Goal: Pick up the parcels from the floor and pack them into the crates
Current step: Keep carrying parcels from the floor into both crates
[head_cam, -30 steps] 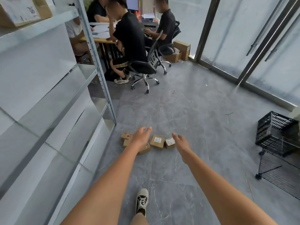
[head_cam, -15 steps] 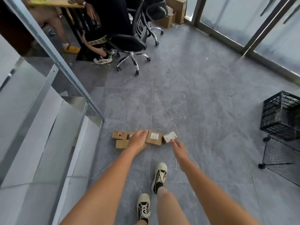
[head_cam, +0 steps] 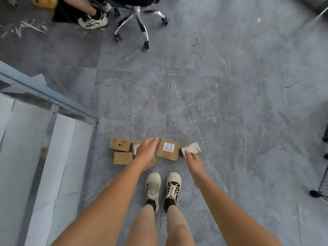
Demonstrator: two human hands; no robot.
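Observation:
Several small cardboard parcels lie in a cluster on the grey tiled floor just ahead of my feet. A brown parcel with a white label [head_cam: 168, 149] is in the middle, a small white-topped parcel [head_cam: 191, 148] to its right, two plain brown parcels [head_cam: 119, 144] [head_cam: 122, 158] at the left. My left hand [head_cam: 146, 150] reaches over the cluster with fingers extended, hiding parts of two parcels beneath it. My right hand [head_cam: 192, 159] stretches toward the white-topped parcel, its fingertips at that parcel's near edge. Neither hand holds anything.
A metal shelving rack [head_cam: 48, 96] with white shelves fills the left side. The chrome base of an office chair [head_cam: 136, 25] and a seated person's shoe [head_cam: 92, 22] are at the top. A black wire crate frame [head_cam: 323, 181] shows at the right edge.
The view has tilted further down and closer to the floor. My feet now stand together behind the parcels, and both hands have come lower, nearer the parcels.

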